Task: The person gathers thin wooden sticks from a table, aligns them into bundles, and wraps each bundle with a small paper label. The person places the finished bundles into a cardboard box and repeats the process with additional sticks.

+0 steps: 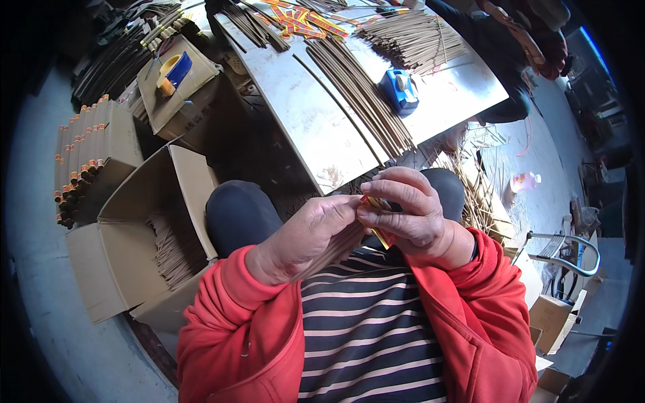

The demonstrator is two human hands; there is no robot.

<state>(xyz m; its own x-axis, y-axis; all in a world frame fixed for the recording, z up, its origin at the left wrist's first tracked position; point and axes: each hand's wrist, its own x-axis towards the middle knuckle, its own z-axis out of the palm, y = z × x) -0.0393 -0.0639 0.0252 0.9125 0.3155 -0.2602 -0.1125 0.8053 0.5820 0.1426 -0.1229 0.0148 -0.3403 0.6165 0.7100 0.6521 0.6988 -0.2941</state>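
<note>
Striped shirt point(373, 336) and red jacket point(235, 342) sit nearest, the hands just above the lap. The left hand point(309, 232) is closed around a bundle of brown sticks point(331, 255); the right hand point(411, 213) pinches a red-and-yellow wrapper point(385, 238) at its far end. Wrapping looks partway done. Banded bundles point(84, 151) stacked at left seem finished; loose sticks point(359, 94) and flat strips point(295, 21) on the counter point(322, 138) apparently remain.

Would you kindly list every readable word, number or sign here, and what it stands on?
No text is clear enough to read.
Colored strips on the table: markings too small.
Colored label at the right hand: too small, partly covered.
Banded bundles, left: too small.
Cardboard box, upper left: too blurred.
</note>
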